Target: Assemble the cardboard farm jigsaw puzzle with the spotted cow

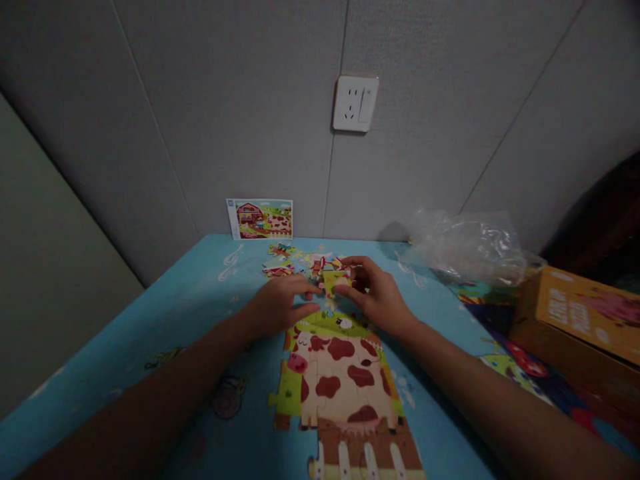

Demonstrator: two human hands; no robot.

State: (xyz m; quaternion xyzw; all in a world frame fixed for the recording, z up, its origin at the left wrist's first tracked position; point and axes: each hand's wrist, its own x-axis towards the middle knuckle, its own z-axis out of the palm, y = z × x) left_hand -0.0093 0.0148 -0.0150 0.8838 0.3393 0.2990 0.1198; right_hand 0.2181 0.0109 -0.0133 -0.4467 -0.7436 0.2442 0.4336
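A partly assembled jigsaw puzzle [345, 380] of a cow with brown patches and a pink snout lies on the blue table [215, 280], directly below my hands. My right hand [376, 295] pinches a yellow-green puzzle piece [334, 281] between thumb and fingers, just above the assembled part. My left hand [279, 304] lies to the left of that piece, its fingertips close by, and holds nothing I can see. A scatter of loose puzzle pieces [300, 262] lies beyond my hands, partly hidden by them.
A small picture card [260, 219] of a farm scene leans against the wall at the table's back edge. A crumpled clear plastic bag [465, 247] lies at the back right, with a cardboard box [580, 313] and a colourful printed sheet [525, 377] to the right. A wall socket [355, 103] is above.
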